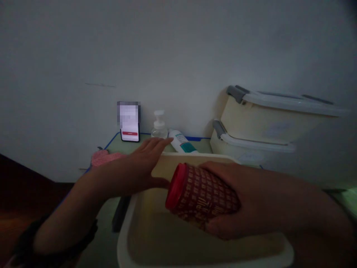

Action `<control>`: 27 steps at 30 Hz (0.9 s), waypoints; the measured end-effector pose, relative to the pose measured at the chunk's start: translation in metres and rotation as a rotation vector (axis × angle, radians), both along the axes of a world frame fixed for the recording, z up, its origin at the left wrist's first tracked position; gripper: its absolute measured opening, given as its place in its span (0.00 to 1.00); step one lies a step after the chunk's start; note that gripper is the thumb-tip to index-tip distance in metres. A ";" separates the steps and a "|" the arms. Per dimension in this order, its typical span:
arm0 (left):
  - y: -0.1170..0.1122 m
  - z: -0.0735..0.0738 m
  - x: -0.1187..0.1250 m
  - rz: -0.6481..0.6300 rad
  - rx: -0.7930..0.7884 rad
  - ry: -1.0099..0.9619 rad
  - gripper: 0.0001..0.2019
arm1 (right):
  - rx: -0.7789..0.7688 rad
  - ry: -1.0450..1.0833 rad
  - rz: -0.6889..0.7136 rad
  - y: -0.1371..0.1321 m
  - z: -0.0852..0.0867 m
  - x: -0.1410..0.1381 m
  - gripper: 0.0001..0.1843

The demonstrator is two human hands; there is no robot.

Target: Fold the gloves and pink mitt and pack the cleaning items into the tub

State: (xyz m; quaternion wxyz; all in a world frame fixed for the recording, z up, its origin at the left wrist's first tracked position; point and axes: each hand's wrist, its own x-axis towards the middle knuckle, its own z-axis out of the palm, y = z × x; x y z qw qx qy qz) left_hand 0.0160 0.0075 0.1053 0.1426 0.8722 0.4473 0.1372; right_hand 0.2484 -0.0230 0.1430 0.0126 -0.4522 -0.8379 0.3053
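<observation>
My right hand (248, 197) is wrapped round a red patterned cup (199, 195) with a red lid, held on its side over a cream plastic basin (131, 230). The lid end points left. My left hand (142, 163) reaches forward with fingers stretched out and thumb spread, holding nothing. Its fingertips lie just short of a white and teal tube (181, 141) lying on the table beyond the basin's far rim.
A phone (129, 122) leans upright against the white wall. Beside it stands a clear pump bottle (159, 126). Two stacked lidded plastic boxes (259, 123) fill the back right. A pink cloth (104, 157) lies at the table's left edge.
</observation>
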 end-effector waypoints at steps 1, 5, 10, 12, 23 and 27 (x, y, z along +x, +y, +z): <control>0.004 -0.001 -0.002 0.031 -0.040 0.058 0.36 | 0.007 -0.060 -0.008 -0.001 -0.004 -0.002 0.31; 0.015 -0.002 -0.007 0.089 -0.159 0.167 0.20 | 0.010 -0.249 -0.002 -0.005 -0.020 -0.010 0.32; 0.017 -0.001 -0.010 0.119 -0.032 0.192 0.16 | 0.027 -0.269 0.084 -0.012 -0.027 -0.011 0.29; 0.014 -0.001 -0.011 0.107 0.020 0.176 0.15 | 0.031 -0.253 0.120 -0.013 -0.027 -0.008 0.33; 0.002 0.006 -0.013 -0.007 0.135 0.172 0.12 | -0.010 -0.124 0.219 -0.018 -0.028 -0.007 0.34; 0.002 0.006 -0.012 0.015 0.098 0.123 0.11 | 0.116 -0.253 0.129 -0.027 -0.038 -0.013 0.28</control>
